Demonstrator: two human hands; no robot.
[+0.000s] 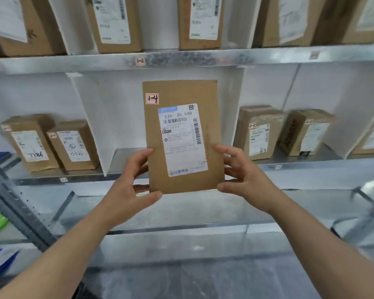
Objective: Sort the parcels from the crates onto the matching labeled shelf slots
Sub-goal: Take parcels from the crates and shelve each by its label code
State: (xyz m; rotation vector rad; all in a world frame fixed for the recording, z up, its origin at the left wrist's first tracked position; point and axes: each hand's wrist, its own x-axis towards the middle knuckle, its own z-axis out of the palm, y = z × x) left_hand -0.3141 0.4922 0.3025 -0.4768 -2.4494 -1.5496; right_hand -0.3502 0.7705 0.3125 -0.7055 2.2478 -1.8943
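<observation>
Shelving (203, 58) fills the view, metal tiers split by white dividers, brown boxes standing in most slots. Up front, the parcel (181, 137), a flat cardboard packet, is held upright in mid-air before the middle tier, clear of every shelf. It looks light and fairly stiff, judging by how it stands unsupported above the grip; the smooth card could slide, so the lower edges and corner are the sensible hold. The left hand (132, 190) pinches the bottom left edge, thumb under the corner; the right hand (244, 178) clasps the lower right edge, fingers curled round it. A small handwritten tag (152, 98) on the packet reads 1-4. The shelf sticker (140, 61) above reads 1-2. Other slot stickers are blurred past reading, so slot 1-4 cannot be found here. Crates are out of view.
</observation>
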